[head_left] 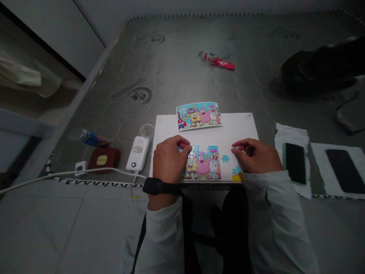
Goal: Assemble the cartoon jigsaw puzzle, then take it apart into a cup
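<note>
The smooth white board [239,127] bears a glossy interlocked jigsaw [203,164] along its near edge; left hand [170,158] half-curled at its left, right hand [253,155] nearly pinched at its right, holding what, I can't tell.

Dark characters marked the gray mat [171,82].
Inside a curved emblem [141,95] on it stood Chinese characters, apparently 竹炭; the lettering beside them was too faint to read. Print on the white device [138,152], red packet [218,61] and brown case's [111,156] gold label [102,160] was too small to make out.
</note>
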`<state>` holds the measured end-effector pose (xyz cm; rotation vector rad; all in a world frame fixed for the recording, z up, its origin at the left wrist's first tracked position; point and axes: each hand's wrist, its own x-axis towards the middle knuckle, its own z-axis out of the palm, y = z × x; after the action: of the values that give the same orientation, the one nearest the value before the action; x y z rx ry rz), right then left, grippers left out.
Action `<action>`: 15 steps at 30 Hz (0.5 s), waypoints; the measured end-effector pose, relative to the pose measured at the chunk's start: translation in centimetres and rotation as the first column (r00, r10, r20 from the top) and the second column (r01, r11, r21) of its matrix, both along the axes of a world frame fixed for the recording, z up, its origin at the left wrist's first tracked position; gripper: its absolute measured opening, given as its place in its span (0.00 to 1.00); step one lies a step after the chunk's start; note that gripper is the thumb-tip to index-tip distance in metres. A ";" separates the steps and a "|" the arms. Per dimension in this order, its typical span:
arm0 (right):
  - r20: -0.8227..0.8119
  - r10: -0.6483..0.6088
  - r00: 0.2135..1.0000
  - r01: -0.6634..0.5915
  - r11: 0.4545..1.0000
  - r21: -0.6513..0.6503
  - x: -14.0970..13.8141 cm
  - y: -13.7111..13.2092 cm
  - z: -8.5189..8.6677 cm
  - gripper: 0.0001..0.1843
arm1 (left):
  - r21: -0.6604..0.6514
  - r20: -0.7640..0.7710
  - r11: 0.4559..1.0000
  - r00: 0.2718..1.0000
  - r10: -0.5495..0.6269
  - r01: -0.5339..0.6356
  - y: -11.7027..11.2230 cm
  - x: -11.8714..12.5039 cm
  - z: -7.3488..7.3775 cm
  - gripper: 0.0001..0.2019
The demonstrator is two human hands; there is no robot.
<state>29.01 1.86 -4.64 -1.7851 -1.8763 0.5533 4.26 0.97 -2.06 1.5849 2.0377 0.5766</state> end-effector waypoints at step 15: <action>0.120 0.349 0.929 -0.341 0.936 -0.083 3.6 0.0 0.9 0.30 | -0.096 0.057 0.986 0.990 -0.129 0.134 0.2 2.8 -0.5 0.05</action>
<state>32.57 1.83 -3.69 -1.5667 -2.3121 0.6336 7.10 1.17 -2.56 1.6146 1.8790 0.4546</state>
